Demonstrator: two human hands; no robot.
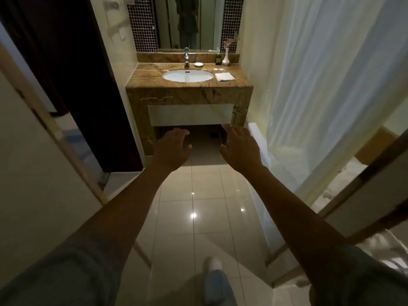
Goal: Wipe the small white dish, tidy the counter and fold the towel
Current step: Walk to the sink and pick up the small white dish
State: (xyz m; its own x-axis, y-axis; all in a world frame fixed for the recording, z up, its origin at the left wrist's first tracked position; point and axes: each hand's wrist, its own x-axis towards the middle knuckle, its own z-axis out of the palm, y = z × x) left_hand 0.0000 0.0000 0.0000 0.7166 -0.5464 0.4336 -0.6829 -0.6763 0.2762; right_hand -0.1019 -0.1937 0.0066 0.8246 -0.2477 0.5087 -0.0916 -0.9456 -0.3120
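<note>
A small white dish (199, 64) sits on the brown marble counter (145, 79), just right of the chrome tap (186, 59). A folded white towel (224, 76) lies on the counter to the right of the oval white basin (188, 75). Two small white round items (218, 69) lie behind the towel. My left hand (173, 147) and my right hand (239, 147) are stretched out in front of me, fingers spread, holding nothing. Both hands are well short of the counter, over the tiled floor.
A dark green bottle (218, 59) and a white vase (225, 58) with dried stems stand at the counter's back right. A mirror (187, 21) hangs above. A white curtain (320, 85) hangs on the right, a dark door (66, 74) on the left. Glossy floor tiles (194, 206) lead to the vanity.
</note>
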